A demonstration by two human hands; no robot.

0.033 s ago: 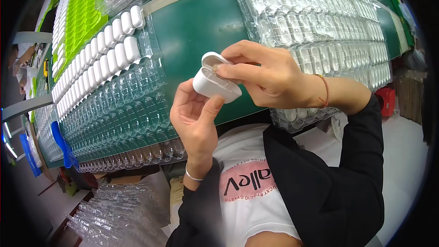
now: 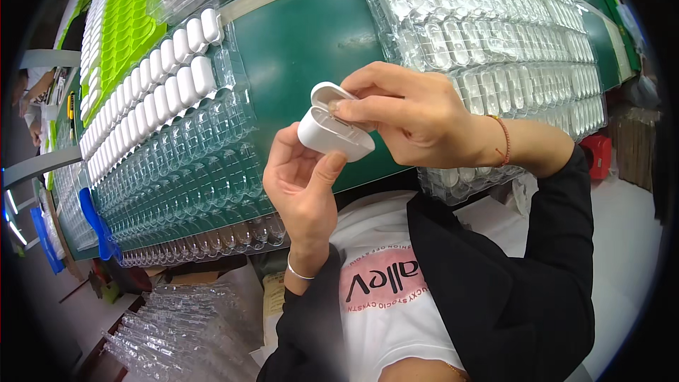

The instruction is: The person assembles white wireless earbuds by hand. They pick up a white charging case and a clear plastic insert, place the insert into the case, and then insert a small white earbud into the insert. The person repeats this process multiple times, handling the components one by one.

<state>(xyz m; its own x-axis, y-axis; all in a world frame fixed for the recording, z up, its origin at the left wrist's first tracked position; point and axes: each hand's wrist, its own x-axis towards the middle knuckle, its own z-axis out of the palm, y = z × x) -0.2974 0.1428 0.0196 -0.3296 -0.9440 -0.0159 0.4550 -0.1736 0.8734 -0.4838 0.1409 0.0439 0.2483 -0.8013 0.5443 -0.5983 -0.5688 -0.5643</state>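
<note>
A small white earbud case with its hinged lid raised is between my two hands above the green work surface. My left hand grips the case body from below, its thumb pressed on the near side. From the right, my right hand pinches the raised lid, thumb on the inner side and index finger behind it. These fingers cover part of the case's opening, so its inside is mostly hidden. To the left of my hands, rows of closed white cases lie in a clear plastic tray.
Stacked clear molded trays fill the right side of the green mat. Bright green trays stand at the far left, near a blue clip-like piece. Clear plastic packaging is piled below the table; a red object sits at right.
</note>
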